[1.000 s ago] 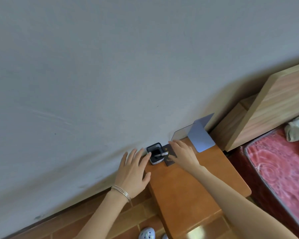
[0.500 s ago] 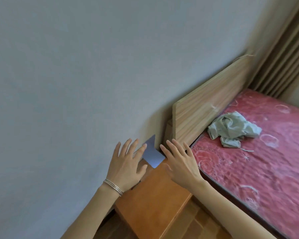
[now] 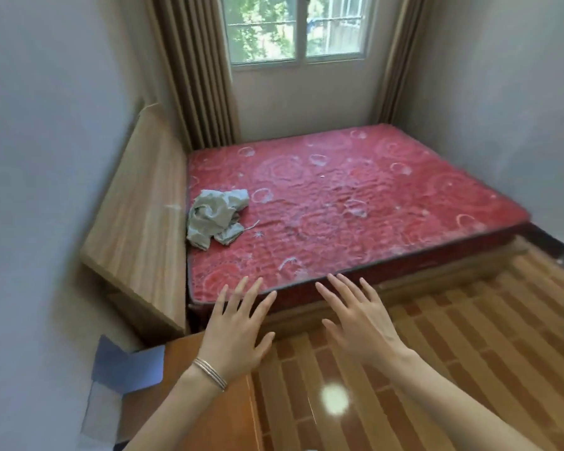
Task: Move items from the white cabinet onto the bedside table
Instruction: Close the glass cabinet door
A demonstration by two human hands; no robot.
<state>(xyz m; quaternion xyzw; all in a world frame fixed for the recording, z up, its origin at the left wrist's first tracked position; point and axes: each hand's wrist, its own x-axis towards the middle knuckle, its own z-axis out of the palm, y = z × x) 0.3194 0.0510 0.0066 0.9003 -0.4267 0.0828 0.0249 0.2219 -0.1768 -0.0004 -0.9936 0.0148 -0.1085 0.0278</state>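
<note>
The orange-brown bedside table [image 3: 183, 405] fills the lower left, against the wall. A blue-grey folded card [image 3: 127, 369] stands on its back corner. My left hand [image 3: 238, 330], with a bracelet on the wrist, hovers with fingers spread above the table's right edge and holds nothing. My right hand [image 3: 358, 320] is raised over the floor beside the bed, fingers spread, empty. The small black device and dark booklet seen earlier are out of view. No white cabinet shows.
A bed with a red patterned mattress [image 3: 355, 203] and a wooden headboard [image 3: 140, 219] lies ahead. A crumpled grey-green cloth [image 3: 215, 216] sits on the mattress near the headboard. Brown curtains [image 3: 192, 70] flank a window. Striped wooden floor [image 3: 437, 369] stretches to the right.
My view has swung right from the wall and table to the bed and window. Both hands have lifted off the table items and are now empty in the air.
</note>
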